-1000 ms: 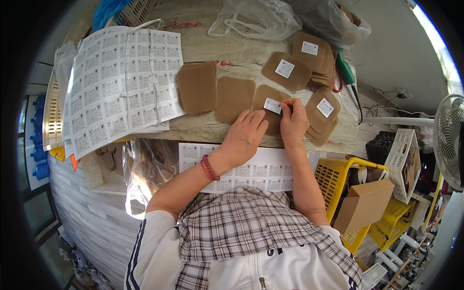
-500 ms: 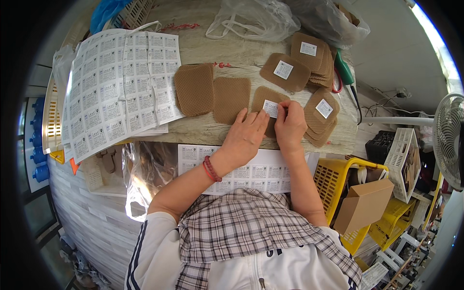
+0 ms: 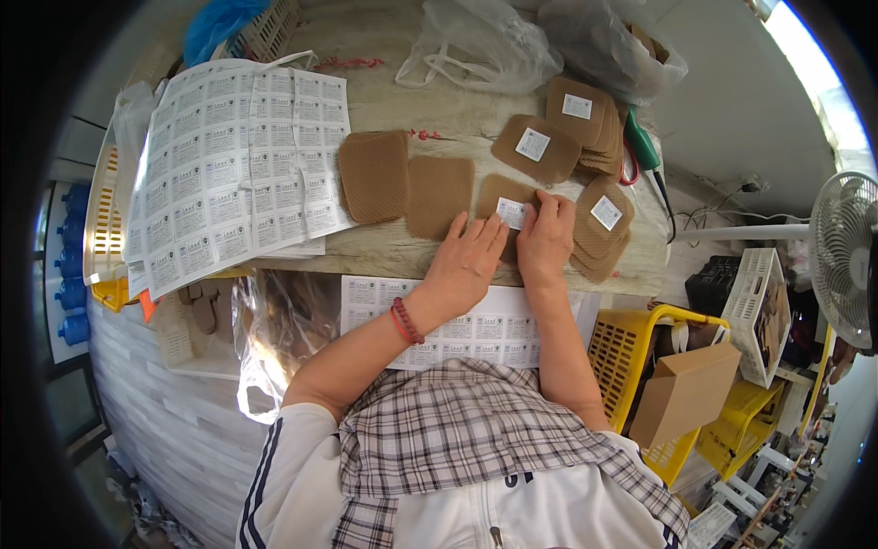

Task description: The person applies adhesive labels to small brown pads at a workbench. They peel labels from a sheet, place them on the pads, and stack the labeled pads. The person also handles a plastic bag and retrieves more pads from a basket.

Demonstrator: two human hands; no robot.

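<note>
My left hand and my right hand both press down on one brown rounded patch on the wooden table. Their fingertips hold a small white label flat on that patch. To the left lie two bare brown patches. To the right and behind are labelled brown patches in piles, and one labelled patch lies alone. A red bead bracelet is on my left wrist.
Large sheets of white labels cover the table's left side; another label sheet lies on my lap. Clear plastic bags sit at the back. Green-handled scissors, yellow baskets, a cardboard box and a fan are at the right.
My hands stayed on the same patch; the fingers shifted slightly while smoothing the white label down onto it.
</note>
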